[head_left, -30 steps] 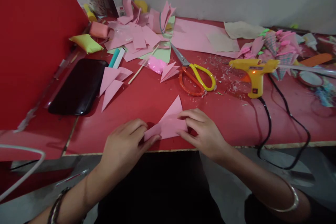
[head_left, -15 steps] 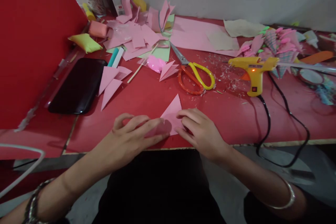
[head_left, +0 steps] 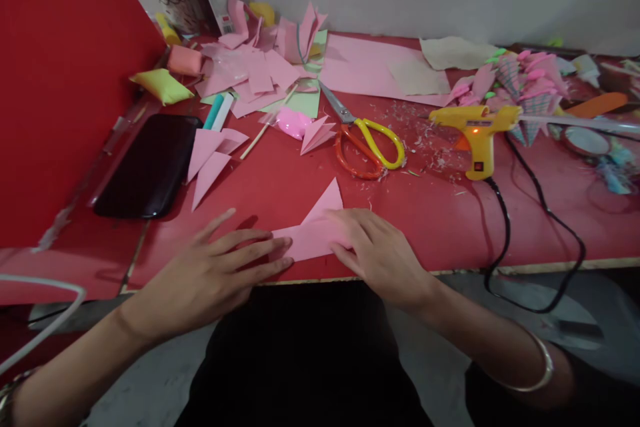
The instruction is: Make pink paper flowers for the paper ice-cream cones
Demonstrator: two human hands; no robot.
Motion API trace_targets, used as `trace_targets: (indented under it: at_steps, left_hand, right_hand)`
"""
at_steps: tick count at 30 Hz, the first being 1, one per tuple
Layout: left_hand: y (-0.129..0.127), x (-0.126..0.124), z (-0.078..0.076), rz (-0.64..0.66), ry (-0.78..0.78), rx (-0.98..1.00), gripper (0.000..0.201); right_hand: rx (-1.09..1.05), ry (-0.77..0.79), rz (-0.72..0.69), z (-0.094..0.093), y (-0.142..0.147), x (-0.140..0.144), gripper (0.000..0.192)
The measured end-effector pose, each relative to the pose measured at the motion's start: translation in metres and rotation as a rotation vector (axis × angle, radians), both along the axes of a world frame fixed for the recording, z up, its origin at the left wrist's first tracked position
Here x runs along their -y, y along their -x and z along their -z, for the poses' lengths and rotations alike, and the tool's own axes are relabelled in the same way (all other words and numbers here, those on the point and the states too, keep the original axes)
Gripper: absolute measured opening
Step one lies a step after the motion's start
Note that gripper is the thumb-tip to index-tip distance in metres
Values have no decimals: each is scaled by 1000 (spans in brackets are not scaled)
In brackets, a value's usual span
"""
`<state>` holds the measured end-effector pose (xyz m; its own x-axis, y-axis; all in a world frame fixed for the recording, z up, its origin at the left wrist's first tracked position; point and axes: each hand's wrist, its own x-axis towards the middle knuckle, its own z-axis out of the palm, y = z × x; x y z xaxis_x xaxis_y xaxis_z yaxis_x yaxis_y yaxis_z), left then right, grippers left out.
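Note:
A folded pink paper triangle (head_left: pixel 316 230) lies near the front edge of the red table (head_left: pixel 430 213). My left hand (head_left: pixel 210 273) rests flat on the table, fingers spread, with its fingertips touching the paper's left tip. My right hand (head_left: pixel 377 253) presses its fingers down on the paper's right part, holding it flat.
Two folded pink triangles (head_left: pixel 210 160) lie beside a black phone (head_left: pixel 150 167) at left. Orange-and-yellow scissors (head_left: pixel 367 140) and a lit yellow glue gun (head_left: pixel 477 130) with a black cord (head_left: pixel 505 233) sit behind. Pink paper scraps (head_left: pixel 265 67) and paper cones (head_left: pixel 525 80) crowd the back.
My left hand has slid leftward off the paper and flattened with fingers spread. The right hand stays pressing on the paper's right side.

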<state>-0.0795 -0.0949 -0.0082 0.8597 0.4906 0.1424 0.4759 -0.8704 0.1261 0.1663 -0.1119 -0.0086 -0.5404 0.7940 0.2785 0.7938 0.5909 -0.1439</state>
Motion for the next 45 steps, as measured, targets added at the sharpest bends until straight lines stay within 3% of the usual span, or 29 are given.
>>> trace_targets:
  at_steps: [3,6,12,19,32,39,45]
  left_hand:
    - [-1,0,-1,19,25,-22,39]
    - [0,0,-1,7,30,-40,49]
    - [6,-2,4,78,-54,-46,46]
    - [11,-2,4,61,-121,-27,37]
    - [14,1,7,59,-154,29,36]
    - [10,13,6,-79,-45,92,36]
    - [10,15,5,-87,32,90,40]
  right_hand:
    - [113,-100,-151,0,2,3,34]
    - [183,-60,-281,0,6,4,33]
    - [177,91,-310,-2,0,4,45]
    - [114,144,-253,-2,-18,10,42]
    - [71,75,-134,-6,-49,17,36]
    - [38,36,-93,-8,-52,22,33]
    - [-136,204,-18,-21,-35,6,30]
